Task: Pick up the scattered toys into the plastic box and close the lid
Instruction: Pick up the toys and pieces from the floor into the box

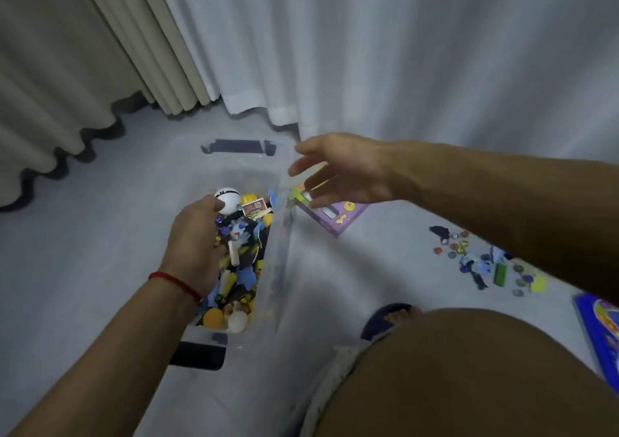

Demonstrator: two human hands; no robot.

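Observation:
A clear plastic box [280, 269] stands on the grey floor, filled with mixed toys [246, 259]: a white ball, yellow balls, blue and black pieces. My left hand [194, 245] is inside the box's left side, curled around a handful of small colourful toys. My right hand [345, 172] hovers above the box's right rim with its fingers spread and nothing in it. Under it lies a flat purple toy package [340, 217]. A cluster of scattered small toys [485, 262], round tokens and blue and green bits, lies on the floor to the right. No lid is clearly visible.
Dark latch handles sit at the box's far end [239, 146] and near end [201, 356]. A blue flat board [599, 329] lies at the right edge. My knee [469, 376] and slippered foot [390, 319] are beside the box. Curtains [301, 51] hang close behind.

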